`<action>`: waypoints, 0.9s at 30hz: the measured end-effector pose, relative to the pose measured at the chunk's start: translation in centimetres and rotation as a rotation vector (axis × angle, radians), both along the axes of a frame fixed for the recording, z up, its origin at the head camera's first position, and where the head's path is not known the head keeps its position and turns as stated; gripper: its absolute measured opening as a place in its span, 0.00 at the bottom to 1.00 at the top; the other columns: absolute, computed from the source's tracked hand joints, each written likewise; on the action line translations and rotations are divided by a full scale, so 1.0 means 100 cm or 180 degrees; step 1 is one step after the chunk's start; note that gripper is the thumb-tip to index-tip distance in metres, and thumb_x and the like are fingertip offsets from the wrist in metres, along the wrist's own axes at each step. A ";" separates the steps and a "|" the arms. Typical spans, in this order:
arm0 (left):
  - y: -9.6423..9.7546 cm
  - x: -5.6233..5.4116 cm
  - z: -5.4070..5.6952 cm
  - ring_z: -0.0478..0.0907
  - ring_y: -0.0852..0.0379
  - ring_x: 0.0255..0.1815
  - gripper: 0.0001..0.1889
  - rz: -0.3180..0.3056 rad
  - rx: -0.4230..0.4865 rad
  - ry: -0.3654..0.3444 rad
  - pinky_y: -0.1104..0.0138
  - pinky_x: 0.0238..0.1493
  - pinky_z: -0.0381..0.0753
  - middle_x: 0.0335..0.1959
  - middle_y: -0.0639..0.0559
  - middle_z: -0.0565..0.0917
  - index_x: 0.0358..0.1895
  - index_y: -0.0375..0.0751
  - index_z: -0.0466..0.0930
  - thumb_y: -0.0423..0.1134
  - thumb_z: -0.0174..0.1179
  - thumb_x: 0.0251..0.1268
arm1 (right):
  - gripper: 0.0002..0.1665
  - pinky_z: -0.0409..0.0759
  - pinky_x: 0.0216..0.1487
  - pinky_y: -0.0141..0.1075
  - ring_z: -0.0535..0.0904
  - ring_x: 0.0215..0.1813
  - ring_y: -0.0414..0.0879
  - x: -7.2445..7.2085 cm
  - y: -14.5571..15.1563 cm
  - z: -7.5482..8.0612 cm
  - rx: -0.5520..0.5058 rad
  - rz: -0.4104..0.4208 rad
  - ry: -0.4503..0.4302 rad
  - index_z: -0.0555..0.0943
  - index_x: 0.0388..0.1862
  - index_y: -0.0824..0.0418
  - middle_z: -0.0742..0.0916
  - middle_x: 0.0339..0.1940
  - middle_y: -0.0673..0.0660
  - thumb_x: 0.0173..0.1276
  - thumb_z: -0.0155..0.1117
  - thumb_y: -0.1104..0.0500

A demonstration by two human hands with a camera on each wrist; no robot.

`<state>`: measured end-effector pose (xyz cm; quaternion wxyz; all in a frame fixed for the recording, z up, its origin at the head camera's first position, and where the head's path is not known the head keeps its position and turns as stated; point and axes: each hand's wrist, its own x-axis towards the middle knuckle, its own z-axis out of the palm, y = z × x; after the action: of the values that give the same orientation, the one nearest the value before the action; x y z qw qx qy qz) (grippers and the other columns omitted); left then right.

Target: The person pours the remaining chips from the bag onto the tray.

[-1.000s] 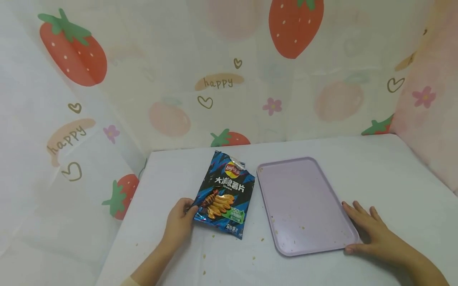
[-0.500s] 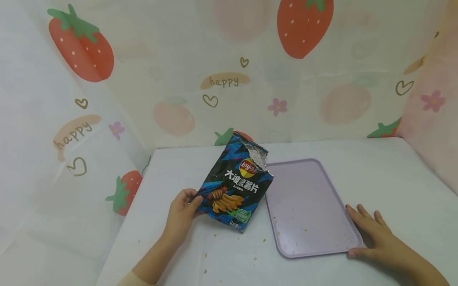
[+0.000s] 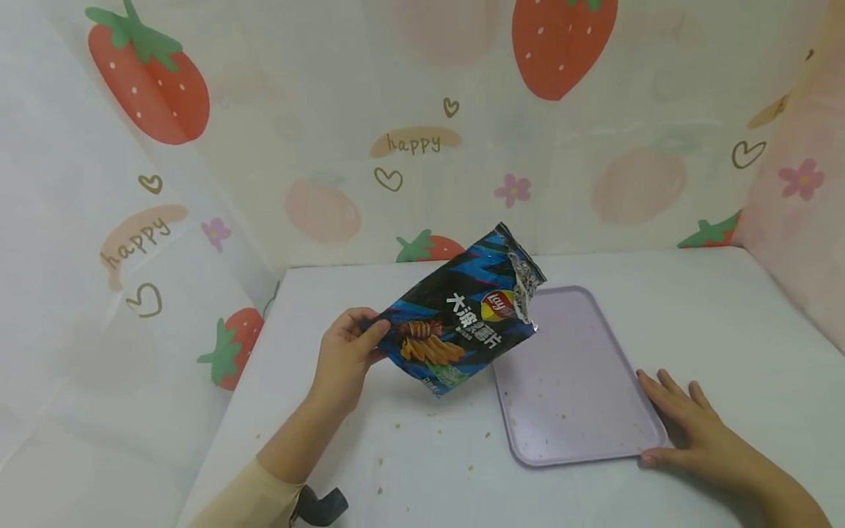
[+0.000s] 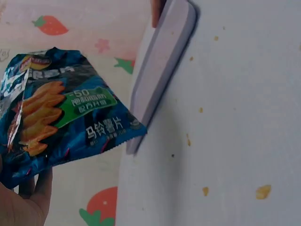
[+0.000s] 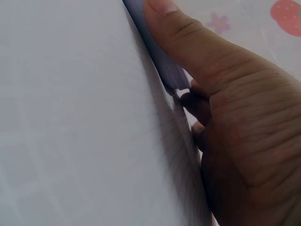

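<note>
My left hand (image 3: 346, 359) pinches the lower left corner of a blue and black potato chip bag (image 3: 455, 315), thumb in front. Raised off the table, the bag leans right, and its torn silver opening (image 3: 526, 286) overlaps the upper left corner of a lilac tray (image 3: 574, 374). Printed chips and a green label face the left wrist view on the bag (image 4: 70, 101). What is inside it cannot be seen. My right hand (image 3: 700, 433) rests with spread fingers at the tray's lower right corner. In the right wrist view the thumb (image 5: 188, 42) touches the tray's edge (image 5: 162, 63).
Small yellow crumbs (image 4: 263, 191) are scattered over the white table (image 3: 422, 477), and a few lie on the tray. A strawberry-print backdrop (image 3: 317, 139) stands behind and at both sides. By the left sleeve (image 3: 254, 495) is a dark curved piece (image 3: 321, 506).
My left hand has lifted the bag off the table, moved it up and right, and tilted its torn end rightward toward the tray. The right hand stays at the tray's corner.
</note>
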<state>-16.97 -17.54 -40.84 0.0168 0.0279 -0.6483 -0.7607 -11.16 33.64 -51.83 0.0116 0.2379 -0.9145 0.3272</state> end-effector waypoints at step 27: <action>0.069 -0.037 0.041 0.80 0.57 0.50 0.09 -0.0393 -0.0073 0.0566 0.69 0.55 0.80 0.46 0.54 0.84 0.52 0.47 0.79 0.41 0.64 0.73 | 0.67 0.17 0.78 0.31 0.32 0.80 0.22 -0.005 -0.002 0.001 0.0052 0.0041 0.0081 0.55 0.84 0.55 0.65 0.78 0.75 0.52 0.83 0.44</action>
<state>-20.71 -10.61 -36.74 0.0277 -0.0799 -0.6534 -0.7522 -11.61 33.42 -51.69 0.0192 0.2481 -0.9153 0.3166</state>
